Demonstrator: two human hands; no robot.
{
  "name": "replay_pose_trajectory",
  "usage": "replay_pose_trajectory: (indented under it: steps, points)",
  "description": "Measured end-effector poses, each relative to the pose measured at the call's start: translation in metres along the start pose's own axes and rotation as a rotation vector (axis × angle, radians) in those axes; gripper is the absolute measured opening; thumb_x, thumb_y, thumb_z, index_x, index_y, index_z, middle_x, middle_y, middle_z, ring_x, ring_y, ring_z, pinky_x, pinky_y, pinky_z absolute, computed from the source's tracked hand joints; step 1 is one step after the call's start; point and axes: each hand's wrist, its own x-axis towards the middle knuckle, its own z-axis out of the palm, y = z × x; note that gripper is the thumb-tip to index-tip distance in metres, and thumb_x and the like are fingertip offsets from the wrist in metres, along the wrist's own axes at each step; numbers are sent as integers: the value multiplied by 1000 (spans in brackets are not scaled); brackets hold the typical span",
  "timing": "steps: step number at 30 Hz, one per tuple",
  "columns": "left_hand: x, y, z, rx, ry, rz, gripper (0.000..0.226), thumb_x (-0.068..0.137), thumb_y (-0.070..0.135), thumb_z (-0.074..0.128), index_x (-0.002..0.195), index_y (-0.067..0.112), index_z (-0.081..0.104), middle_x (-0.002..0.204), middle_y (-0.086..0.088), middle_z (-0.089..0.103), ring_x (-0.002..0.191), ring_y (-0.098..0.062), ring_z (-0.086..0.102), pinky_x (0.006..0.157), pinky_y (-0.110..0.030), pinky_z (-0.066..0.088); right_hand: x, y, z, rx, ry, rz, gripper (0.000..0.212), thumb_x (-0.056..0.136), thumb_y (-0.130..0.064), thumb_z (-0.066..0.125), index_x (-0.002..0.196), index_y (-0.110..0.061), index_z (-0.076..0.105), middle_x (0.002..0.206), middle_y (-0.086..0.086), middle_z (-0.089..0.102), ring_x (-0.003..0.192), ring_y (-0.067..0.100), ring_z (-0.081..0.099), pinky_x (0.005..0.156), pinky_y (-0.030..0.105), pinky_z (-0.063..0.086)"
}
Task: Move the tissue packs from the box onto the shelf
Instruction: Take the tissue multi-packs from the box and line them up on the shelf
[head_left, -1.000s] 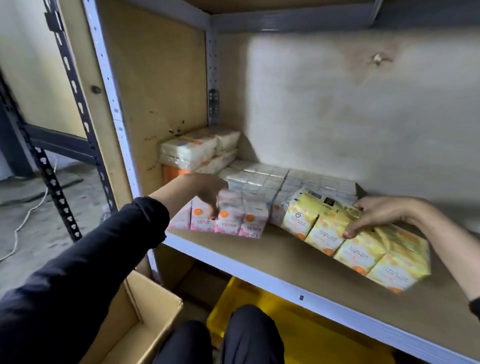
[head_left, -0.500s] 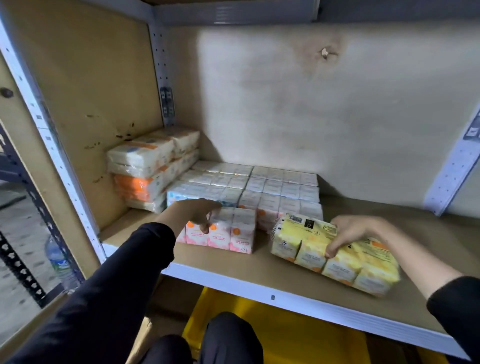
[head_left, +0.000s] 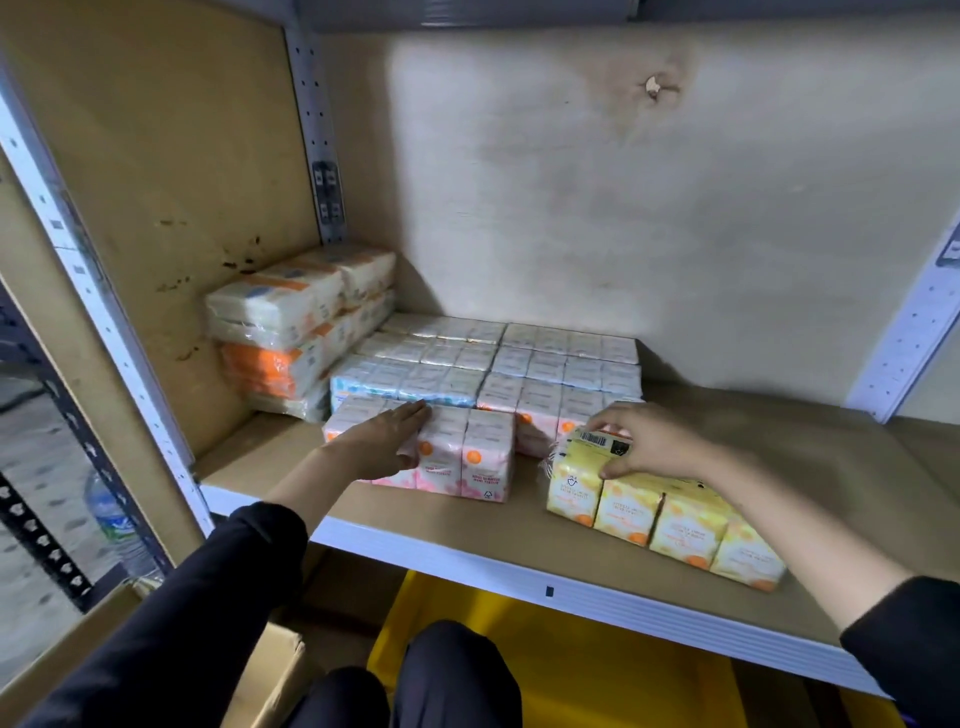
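Tissue packs (head_left: 519, 358) fill the back left of the shelf (head_left: 831, 493), the yellow pack (head_left: 675, 525) lies near the front edge with the right hand (head_left: 649, 441) curling its fingers over the left end, the pink pack (head_left: 467, 457) sits under the flat, straight fingers of the left hand (head_left: 384, 441), and the inside of the cardboard box (head_left: 275, 670) is hidden.

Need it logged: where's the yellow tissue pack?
Head view: yellow tissue pack front-right on the shelf, under the right hand, right of the pink pack.

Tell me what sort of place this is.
Likely a storeroom or stockroom: a slotted-metal shelf with bare board panels, wrapped tissue packs stacked in bulk, and a cardboard box and yellow bin below.
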Motion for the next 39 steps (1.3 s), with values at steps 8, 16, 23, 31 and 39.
replay_pose_trajectory:
  steps: [8,16,23,31,39]
  points:
    - [-4,5,1,36,-1,-1,72,99,28,42,150,10,-6,161,-5,-7,149,-17,-1,121,-27,4,18,-30,38,-478,-137,-234,59,80,-14,63,134,-15,39,139,6,43,127,24,39,101,33,35]
    - [-7,8,0,45,-1,-3,69,100,27,39,149,7,-6,160,-8,-8,149,-17,-2,121,-27,2,11,-24,20,-237,108,-167,36,78,-7,63,113,-13,58,123,6,58,116,24,51,88,34,44]
    - [-7,9,0,50,-2,-11,70,100,27,40,150,9,-5,161,-6,-7,149,-16,-1,121,-27,3,-1,-21,-30,353,812,-88,29,68,-1,75,94,0,64,107,15,68,103,29,60,87,36,43]
    - [-9,11,0,55,-1,-20,69,100,27,39,150,10,-5,161,-5,-7,149,-17,-1,121,-27,3,-15,2,10,917,1309,148,26,69,2,73,83,-15,59,93,6,62,86,10,57,86,32,46]
    - [-9,12,1,67,17,-21,69,99,25,40,150,9,-4,161,-6,-6,149,-17,0,121,-27,4,-57,29,52,1041,1545,266,31,72,-19,72,80,-38,50,87,-14,56,76,-15,56,70,4,46]
